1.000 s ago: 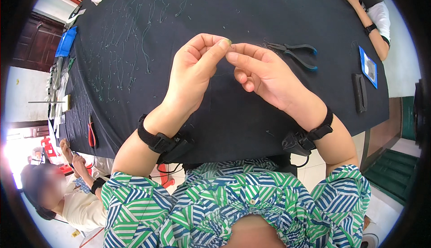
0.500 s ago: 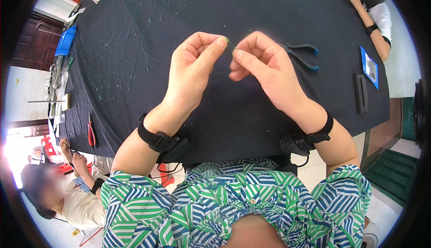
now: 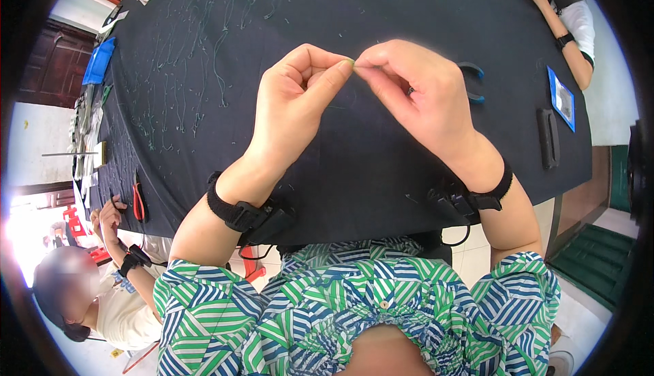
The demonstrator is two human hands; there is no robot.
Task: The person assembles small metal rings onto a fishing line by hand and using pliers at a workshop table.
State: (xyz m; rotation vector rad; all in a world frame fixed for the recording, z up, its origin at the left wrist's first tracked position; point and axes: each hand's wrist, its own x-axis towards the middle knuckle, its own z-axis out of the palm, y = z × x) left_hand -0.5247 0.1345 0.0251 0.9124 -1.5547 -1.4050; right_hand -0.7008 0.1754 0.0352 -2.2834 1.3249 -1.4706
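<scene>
My left hand (image 3: 294, 103) is closed in a pinch, thumb against forefinger, on a fine green thread (image 3: 353, 63). Its tips meet those of my right hand (image 3: 429, 93), pinched at the same spot, above the black cloth. Only a speck of green shows between the fingertips; a thin strand (image 3: 335, 107) trails below them. Behind the right hand, pliers with dark, blue-tipped handles (image 3: 475, 97) are partly covered. Many thin green threads with small knots or bits on them (image 3: 219, 69) lie spread over the cloth at the far left.
Red-handled pliers (image 3: 139, 202) lie near the left edge. At the right are a blue-edged packet (image 3: 563, 99) and a long black object (image 3: 547, 139). One person (image 3: 122, 301) works at lower left, another (image 3: 571, 28) at far right. A blue packet (image 3: 100, 61) sits far left.
My right hand has turned and come up and left, its fingertips now meeting the left ones; a short thread showed between them before. The right hand now covers more of the blue-tipped pliers.
</scene>
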